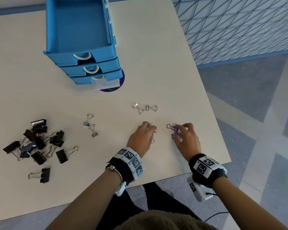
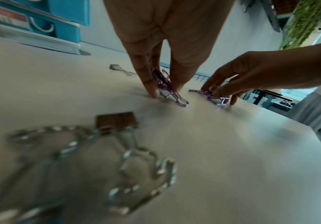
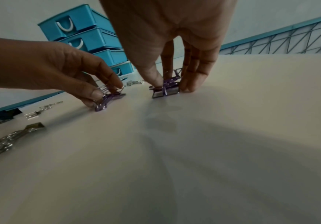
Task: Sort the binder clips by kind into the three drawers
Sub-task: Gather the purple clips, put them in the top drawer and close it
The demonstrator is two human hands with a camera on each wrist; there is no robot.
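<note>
A blue three-drawer unit [image 1: 83, 47] stands at the table's far side, its top drawer pulled out and empty. My left hand [image 1: 144, 133] pinches a small purple clip [image 2: 167, 87] that lies on the table. To its right, my right hand [image 1: 184, 131] pinches another purple clip [image 3: 165, 89], also on the table top. Several black clips [image 1: 37, 143] lie heaped at the left. Two silver clips [image 1: 145, 108] lie beyond my hands, and two more silver clips [image 1: 91, 125] lie left of them.
The white table [image 1: 156, 63] ends close on my right and near side. A blue wire fence [image 1: 239, 27] stands beyond the right edge. A purple round disc [image 1: 115, 87] sticks out under the drawer unit.
</note>
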